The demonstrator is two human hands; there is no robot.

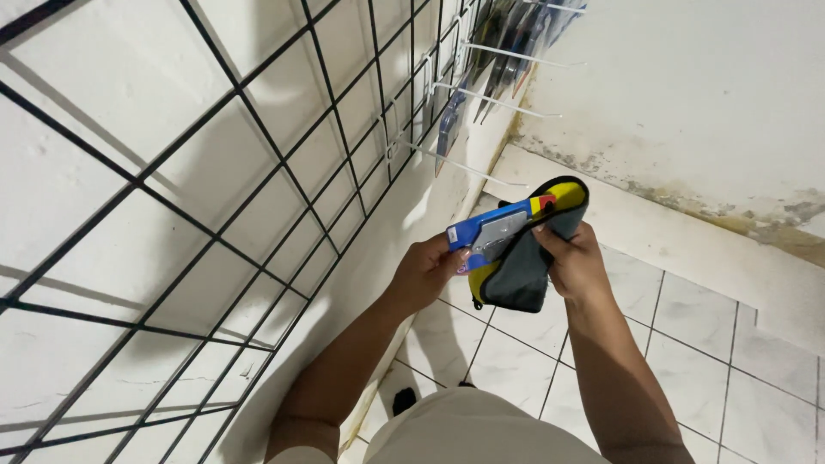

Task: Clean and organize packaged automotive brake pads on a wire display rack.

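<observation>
Pinching the blue card-backed blister pack with a small metal tool in your left hand, you are holding the grey-and-yellow zip pouch clenched in your right hand, so a loose grip is risking a drop onto the white tiled floor.

We see a bright, evenly lit scene with slightly cool light. The black wire grid throws soft grey shadows onto the white wall, and a broad arm shadow falls there too. Grid lines bow near the left edge, a wide-lens effect. The far hooks look soft; no glare on the floor tiles.
</observation>
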